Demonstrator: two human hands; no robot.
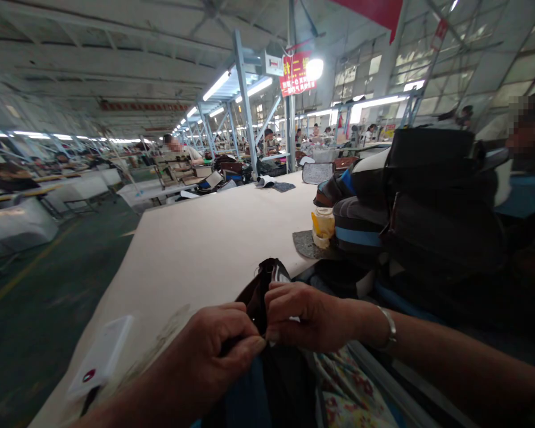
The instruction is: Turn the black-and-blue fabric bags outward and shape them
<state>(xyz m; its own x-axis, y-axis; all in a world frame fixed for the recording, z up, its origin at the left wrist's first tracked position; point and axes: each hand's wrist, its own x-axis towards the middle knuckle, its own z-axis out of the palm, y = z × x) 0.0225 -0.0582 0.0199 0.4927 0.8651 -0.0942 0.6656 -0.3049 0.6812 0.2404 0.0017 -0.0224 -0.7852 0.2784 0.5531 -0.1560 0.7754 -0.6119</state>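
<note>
Both hands meet at the near edge of the table over a dark fabric piece (289, 380) with a blue section, which looks like part of a bag. My left hand (223, 339) pinches its edge between thumb and forefinger. Right beside it, my right hand (301, 315) is closed on the same edge, fingers curled and the wrist wearing a silver bangle. A dark brown and black upper part (267, 276) of the piece stands up behind the hands. Floral cloth (352, 386) shows below my right forearm. What lies exactly between the fingertips is hidden.
On the pale table (196, 238) a white box with a red button (102, 353) lies at left. A jar with yellowish contents (323, 223) stands on a grey pad (303, 244). Black and blue bags (441, 208) are piled at right, near another person. Workstations with people fill the background.
</note>
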